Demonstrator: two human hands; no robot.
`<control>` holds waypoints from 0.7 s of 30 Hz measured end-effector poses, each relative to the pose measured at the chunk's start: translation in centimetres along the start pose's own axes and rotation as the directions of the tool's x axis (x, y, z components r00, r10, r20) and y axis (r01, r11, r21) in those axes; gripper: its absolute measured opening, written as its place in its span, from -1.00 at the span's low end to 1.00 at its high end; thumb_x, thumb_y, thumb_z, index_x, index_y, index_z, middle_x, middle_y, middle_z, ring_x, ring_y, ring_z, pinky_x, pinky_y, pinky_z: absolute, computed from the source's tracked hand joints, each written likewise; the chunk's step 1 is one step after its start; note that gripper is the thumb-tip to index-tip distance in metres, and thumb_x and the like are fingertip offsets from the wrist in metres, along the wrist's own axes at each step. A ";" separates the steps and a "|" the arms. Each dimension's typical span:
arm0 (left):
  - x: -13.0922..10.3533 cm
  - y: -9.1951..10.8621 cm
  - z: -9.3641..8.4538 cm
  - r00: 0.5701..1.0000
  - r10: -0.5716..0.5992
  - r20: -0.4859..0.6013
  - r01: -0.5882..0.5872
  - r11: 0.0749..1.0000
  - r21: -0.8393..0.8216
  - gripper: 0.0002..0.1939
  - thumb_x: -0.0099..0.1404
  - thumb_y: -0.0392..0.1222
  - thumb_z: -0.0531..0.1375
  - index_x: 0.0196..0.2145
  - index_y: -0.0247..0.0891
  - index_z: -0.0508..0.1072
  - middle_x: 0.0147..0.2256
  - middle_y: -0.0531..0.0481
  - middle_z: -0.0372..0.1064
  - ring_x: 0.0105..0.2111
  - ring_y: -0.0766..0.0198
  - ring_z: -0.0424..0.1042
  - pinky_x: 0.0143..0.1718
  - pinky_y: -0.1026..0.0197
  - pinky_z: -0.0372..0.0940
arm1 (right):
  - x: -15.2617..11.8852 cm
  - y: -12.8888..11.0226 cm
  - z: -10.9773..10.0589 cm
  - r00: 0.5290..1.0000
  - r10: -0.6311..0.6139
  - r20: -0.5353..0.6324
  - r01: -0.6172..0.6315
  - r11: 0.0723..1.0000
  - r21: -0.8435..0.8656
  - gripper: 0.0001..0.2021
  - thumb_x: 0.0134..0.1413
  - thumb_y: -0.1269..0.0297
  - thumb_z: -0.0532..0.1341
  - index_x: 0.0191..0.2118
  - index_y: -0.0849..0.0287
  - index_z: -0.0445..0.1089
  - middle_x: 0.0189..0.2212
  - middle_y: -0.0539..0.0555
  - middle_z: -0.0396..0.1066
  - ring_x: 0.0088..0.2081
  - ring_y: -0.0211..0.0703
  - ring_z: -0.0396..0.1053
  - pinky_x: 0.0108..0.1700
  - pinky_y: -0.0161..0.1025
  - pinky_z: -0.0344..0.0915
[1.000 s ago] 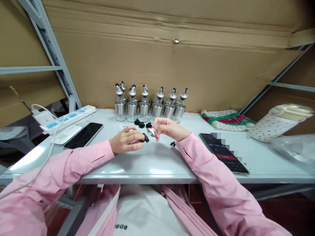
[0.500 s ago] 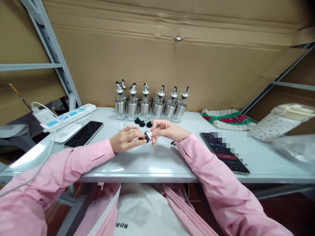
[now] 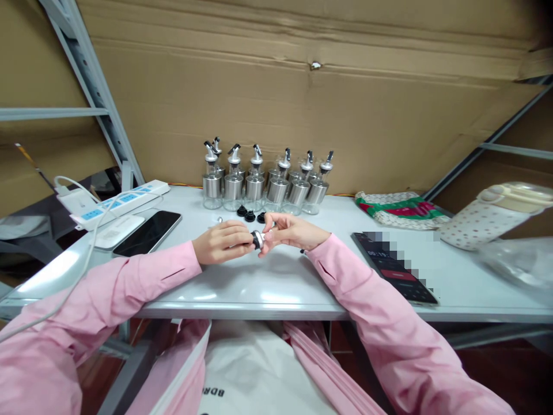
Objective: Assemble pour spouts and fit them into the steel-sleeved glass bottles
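Note:
Between my hands, low over the table, is a silver and black pourer top lying on its side. My left hand is closed on its black stopper end. The fingers of my right hand pinch its silver spout end, and they hide part of it. Just beyond my hands, several black stoppers sit on the table. A small silver piece lies behind my left hand. Behind these stand glass and steel oil bottles in rows, the front ones with pourer tops fitted.
At left are a power strip, a white box-like device and a phone with a cable across. To the right lie another phone, a patterned cloth, a dotted tumbler and a plastic bag. Cardboard backs the table.
Both hands stay on the pourer top, with only a slight shift. The right fingers have moved a little around the spout end, and the view has moved slightly.

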State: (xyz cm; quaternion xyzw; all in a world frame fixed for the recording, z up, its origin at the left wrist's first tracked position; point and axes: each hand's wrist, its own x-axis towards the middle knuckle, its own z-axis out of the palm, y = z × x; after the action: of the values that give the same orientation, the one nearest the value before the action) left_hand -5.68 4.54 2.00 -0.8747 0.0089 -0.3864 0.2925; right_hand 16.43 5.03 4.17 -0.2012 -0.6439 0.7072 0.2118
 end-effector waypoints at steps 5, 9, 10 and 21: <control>-0.4 -0.5 0.2 1.000 -0.017 0.010 0.018 0.997 -0.073 -0.89 0.26 -0.33 0.10 -0.38 -0.25 0.41 -0.36 0.00 0.47 -0.27 0.32 0.45 -0.12 0.17 0.40 | 0.2 0.3 0.1 1.000 -0.001 0.000 0.001 1.000 -0.020 -0.66 -0.13 0.26 0.33 -0.40 0.20 0.10 -0.51 0.03 0.51 -0.38 -0.14 0.50 -0.23 -0.13 0.40; -0.4 -0.3 0.2 1.000 0.007 0.016 -0.005 0.995 -0.099 -0.90 0.25 -0.34 0.11 -0.38 -0.24 0.42 -0.34 0.01 0.47 -0.24 0.33 0.45 -0.07 0.17 0.39 | 0.3 0.2 0.0 0.999 0.022 0.049 -0.022 1.000 -0.012 -0.66 -0.12 0.23 0.32 -0.41 0.20 0.10 -0.51 0.01 0.50 -0.41 -0.17 0.50 -0.24 -0.15 0.40; -0.3 -0.2 0.2 1.000 0.014 0.011 -0.013 0.995 -0.099 -0.89 0.25 -0.34 0.11 -0.39 -0.25 0.42 -0.35 0.02 0.47 -0.25 0.34 0.45 -0.06 0.17 0.40 | 0.3 0.3 -0.1 0.998 0.025 0.063 -0.024 1.000 -0.011 -0.66 -0.12 0.23 0.32 -0.41 0.20 0.09 -0.51 0.01 0.50 -0.41 -0.17 0.50 -0.25 -0.16 0.40; 0.4 0.3 0.0 0.999 -0.038 -0.039 0.028 0.973 -0.228 -0.91 0.21 -0.39 0.15 -0.33 -0.27 0.40 -0.34 0.00 0.46 -0.21 0.32 0.44 -0.03 0.17 0.38 | 0.2 0.4 -0.3 0.995 0.032 0.090 -0.030 0.999 -0.025 -0.68 -0.11 0.24 0.32 -0.40 0.21 0.13 -0.52 0.02 0.50 -0.43 -0.17 0.50 -0.29 -0.17 0.41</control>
State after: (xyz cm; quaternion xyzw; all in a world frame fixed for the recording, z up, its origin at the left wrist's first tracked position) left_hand -5.36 4.16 2.13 -0.8939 0.0448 -0.4065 0.1836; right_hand 16.42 5.41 3.78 -0.1813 -0.6580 0.7110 0.1691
